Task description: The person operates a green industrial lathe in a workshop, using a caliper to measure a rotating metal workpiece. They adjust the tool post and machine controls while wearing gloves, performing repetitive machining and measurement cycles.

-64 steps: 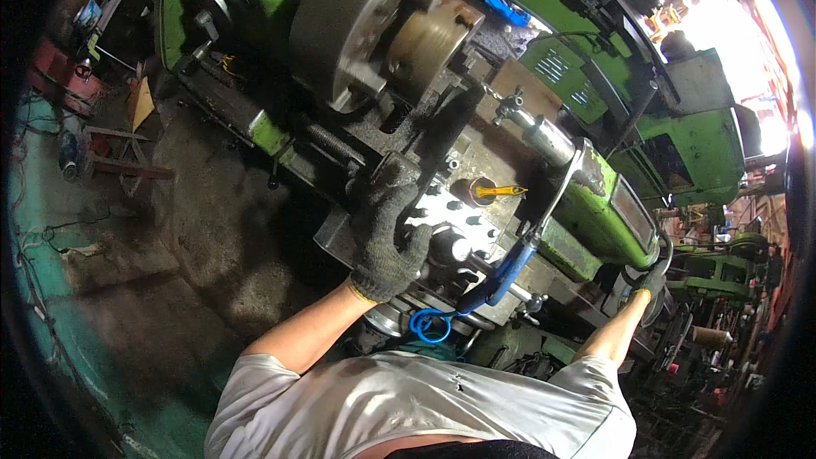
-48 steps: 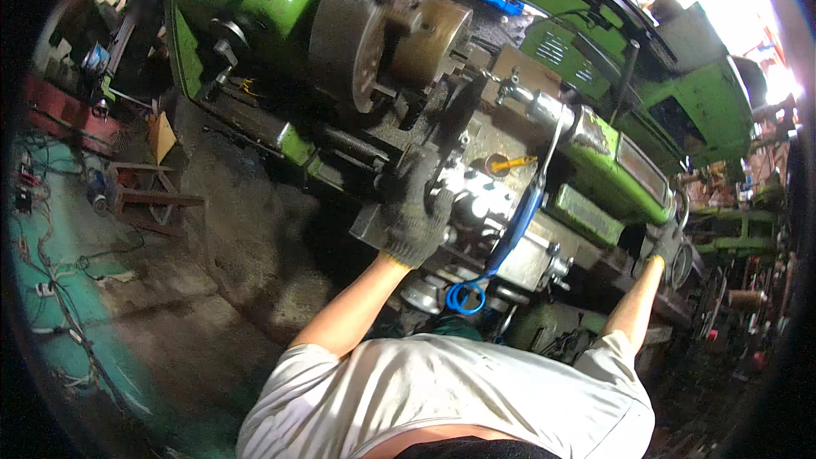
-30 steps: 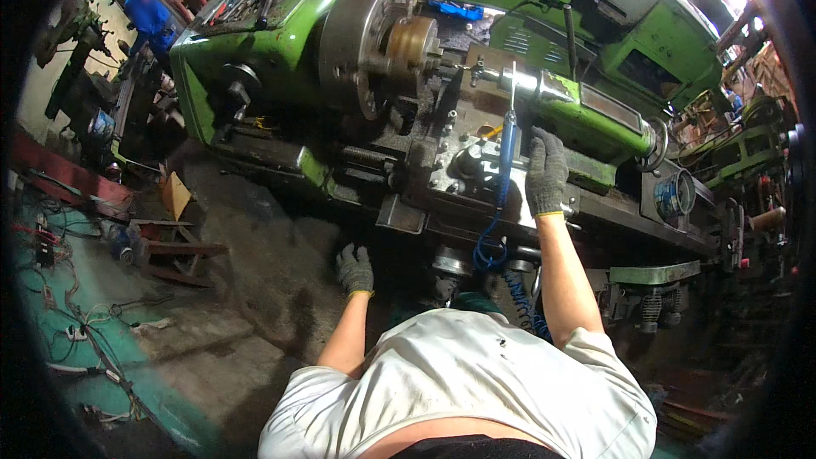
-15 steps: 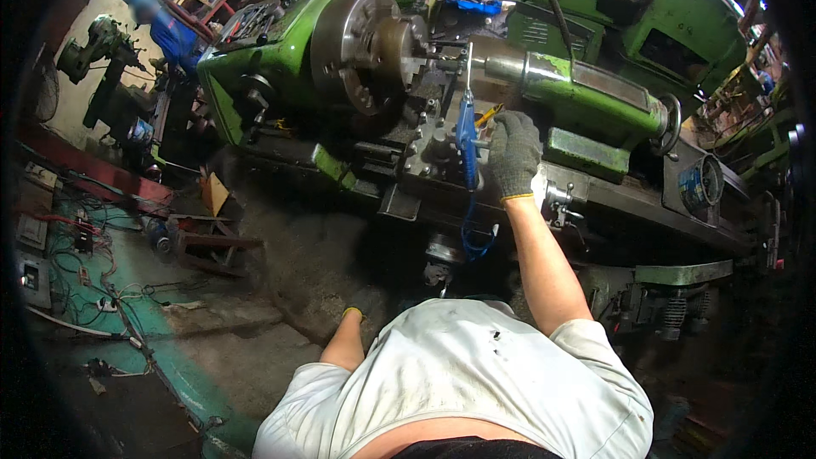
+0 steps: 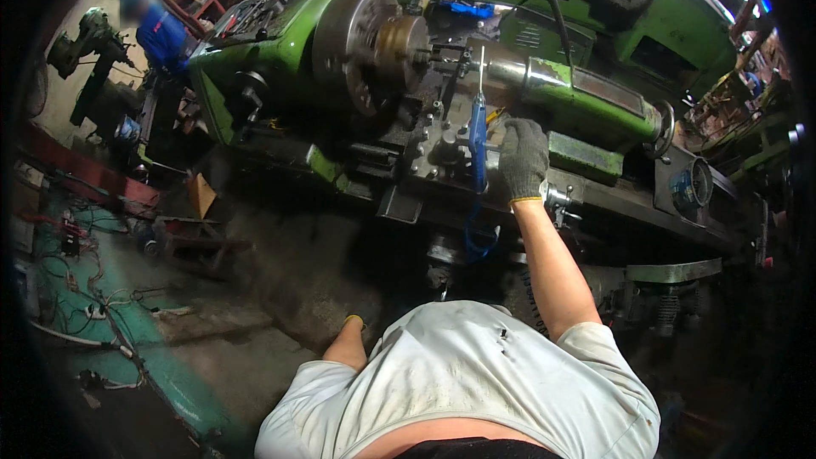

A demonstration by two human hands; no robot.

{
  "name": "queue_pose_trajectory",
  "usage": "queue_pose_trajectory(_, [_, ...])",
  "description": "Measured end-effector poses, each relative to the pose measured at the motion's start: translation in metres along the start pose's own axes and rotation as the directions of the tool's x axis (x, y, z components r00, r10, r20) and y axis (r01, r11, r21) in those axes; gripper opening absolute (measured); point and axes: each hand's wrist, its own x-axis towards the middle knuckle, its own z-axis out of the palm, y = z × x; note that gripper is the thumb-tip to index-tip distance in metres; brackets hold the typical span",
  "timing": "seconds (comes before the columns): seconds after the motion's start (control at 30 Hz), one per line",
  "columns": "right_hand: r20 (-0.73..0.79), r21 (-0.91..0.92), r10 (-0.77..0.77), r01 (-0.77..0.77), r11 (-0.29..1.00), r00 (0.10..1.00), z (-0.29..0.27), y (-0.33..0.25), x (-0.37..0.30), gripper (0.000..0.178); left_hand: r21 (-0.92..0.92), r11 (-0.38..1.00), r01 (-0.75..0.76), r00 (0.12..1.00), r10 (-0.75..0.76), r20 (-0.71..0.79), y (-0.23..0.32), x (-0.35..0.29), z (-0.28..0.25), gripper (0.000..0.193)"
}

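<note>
My right hand, in a grey knit glove with a yellow cuff, is at the lathe's carriage. Its fingers look curled closed, but what they hold is hidden from above. Just left of it stands an upright blue air blow gun with a thin silver nozzle and a blue hose hanging below. I cannot tell whether the hand touches the gun. Left of the gun is the bolted tool post. My left hand hangs low beside my body; only a gloved edge with a yellow cuff shows, its fingers lost in shadow.
The green lathe has a large chuck holding a round workpiece, and a tailstock with a handwheel. A blue can stands at its right end. Loose cables lie on the floor at left.
My right hand and the blow gun have shifted slightly right in the picture, the tool post a little too. The chuck's face looks more smeared now. My left arm stays low.
</note>
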Motion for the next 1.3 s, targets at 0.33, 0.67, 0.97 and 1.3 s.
queue_pose_trajectory(0.33, [-0.117, -0.074, 0.086, -0.095, 0.993, 0.989, 0.011, -0.001, -0.005, 0.022, -0.044, 0.966, -0.256, 0.963, 0.251, -0.096, 0.004, 0.079, -0.050, 0.052])
queue_pose_trajectory(0.67, [-0.150, -0.194, 0.139, -0.168, 0.967, 0.979, 0.016, 0.013, -0.011, 0.023, -0.040, 0.979, -0.199, 0.980, 0.197, -0.032, 0.029, 0.115, -0.096, 0.055])
queue_pose_trajectory(0.97, [-0.174, 0.008, 0.087, -0.087, 0.996, 0.981, 0.009, -0.010, -0.001, 0.018, 0.166, 0.945, -0.283, 0.937, 0.309, -0.162, 0.011, 0.090, -0.095, 0.042])
queue_pose_trajectory(1.3, [-0.205, 0.029, 0.009, -0.003, 1.000, 0.979, 0.021, 0.012, -0.009, 0.015, 0.408, 0.871, -0.272, 0.955, 0.194, 0.222, 0.038, 0.024, -0.044, 0.031])
